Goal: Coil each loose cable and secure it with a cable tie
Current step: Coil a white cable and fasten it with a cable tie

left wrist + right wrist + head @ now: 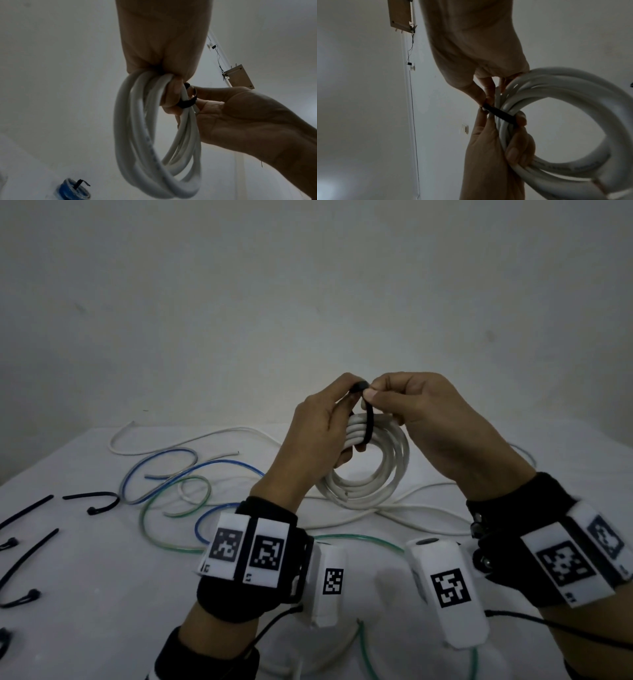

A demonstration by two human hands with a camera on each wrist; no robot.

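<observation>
My left hand [318,426] grips the white coil [370,467] up between both hands, above the worktop [85,594], while my right hand [421,419] pinches the black cable tie [368,422] looped round it. The cable looks stiff and springy, so I judge the bundled turns beside the tie the place to clamp.

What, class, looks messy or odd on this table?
Nothing is damaged. Loose blue, green and white cables lie tangled, uncoiled, behind the white coil both hands are tying.

My head camera looks forward and down at the surface [102,594] from close above. Each wrist camera looks up along my hand, very near. All three share the coil [373,474].
</observation>
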